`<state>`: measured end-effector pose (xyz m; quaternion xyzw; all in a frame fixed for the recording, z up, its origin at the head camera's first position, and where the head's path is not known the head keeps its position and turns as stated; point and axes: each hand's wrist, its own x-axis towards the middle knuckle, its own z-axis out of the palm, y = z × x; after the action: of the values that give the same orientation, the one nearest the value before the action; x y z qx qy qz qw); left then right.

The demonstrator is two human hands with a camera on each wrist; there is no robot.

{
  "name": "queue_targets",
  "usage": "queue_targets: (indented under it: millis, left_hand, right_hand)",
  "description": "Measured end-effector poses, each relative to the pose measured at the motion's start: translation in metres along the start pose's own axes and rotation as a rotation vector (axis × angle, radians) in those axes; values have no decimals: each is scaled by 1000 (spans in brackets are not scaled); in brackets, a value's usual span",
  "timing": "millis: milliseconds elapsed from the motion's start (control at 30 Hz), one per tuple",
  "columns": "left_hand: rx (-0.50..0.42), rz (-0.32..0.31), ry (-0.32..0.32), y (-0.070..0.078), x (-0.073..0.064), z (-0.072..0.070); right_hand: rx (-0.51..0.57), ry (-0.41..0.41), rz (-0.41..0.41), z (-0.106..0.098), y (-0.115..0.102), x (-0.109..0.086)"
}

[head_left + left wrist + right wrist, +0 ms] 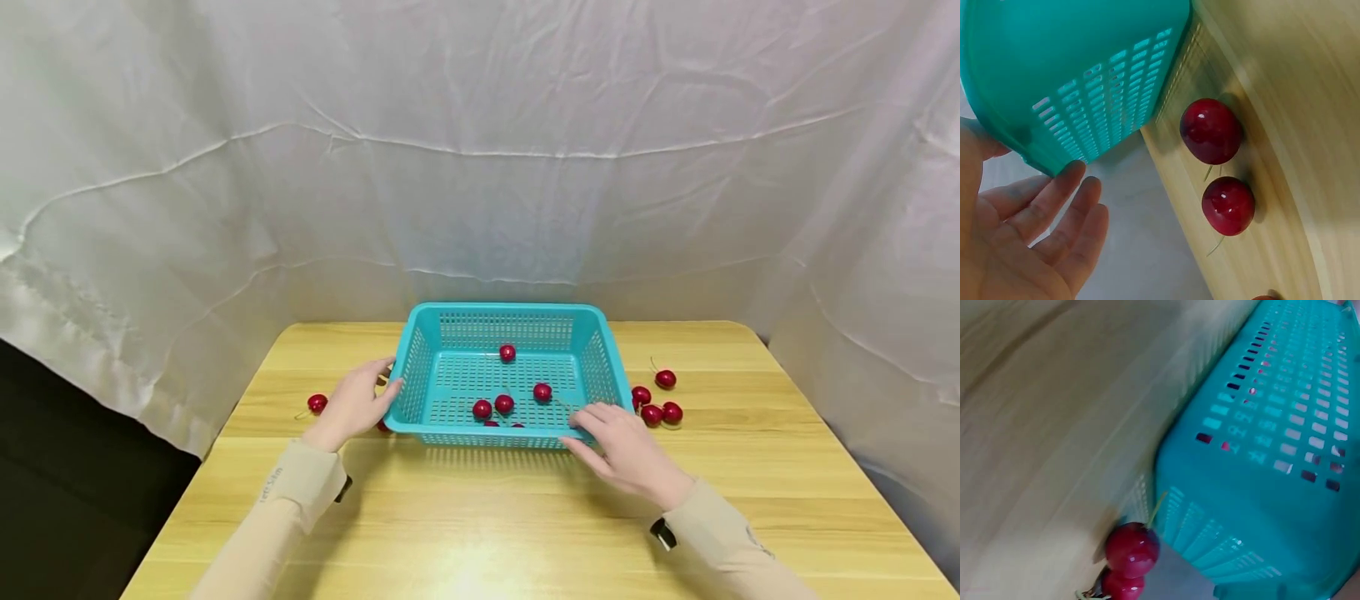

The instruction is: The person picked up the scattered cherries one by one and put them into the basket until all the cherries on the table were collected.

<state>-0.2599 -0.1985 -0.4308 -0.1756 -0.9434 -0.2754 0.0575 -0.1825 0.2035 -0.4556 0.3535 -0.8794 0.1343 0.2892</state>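
A turquoise perforated plastic basket (510, 307) sits toward the back of the table, with several red cherries (504, 404) scattered inside. At its left rim, my left hand (354, 406) grips the edge, thumb over the top and the other fingers against the outer wall, as the left wrist view also shows. My right hand (626, 450) holds the front right corner, its fingers reaching over the rim and the thumb outside. In the right wrist view the basket's outer wall (1235, 481) fills much of the picture, with that hand mostly out of frame.
On the wooden table (465, 533), a loose cherry (317, 403) lies left of the left hand. Several more, including a stemmed cherry (665, 379), lie beyond the basket's right side. A pale curtain (495, 208) hangs behind and around the table.
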Motion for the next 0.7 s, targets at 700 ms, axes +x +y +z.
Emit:
queue_targets:
  millis: [700]
  left_hand:
    - [-21, -38, 3, -15, -8, -7]
  right_hand:
    - [-19, 7, -38, -7, -16, 5]
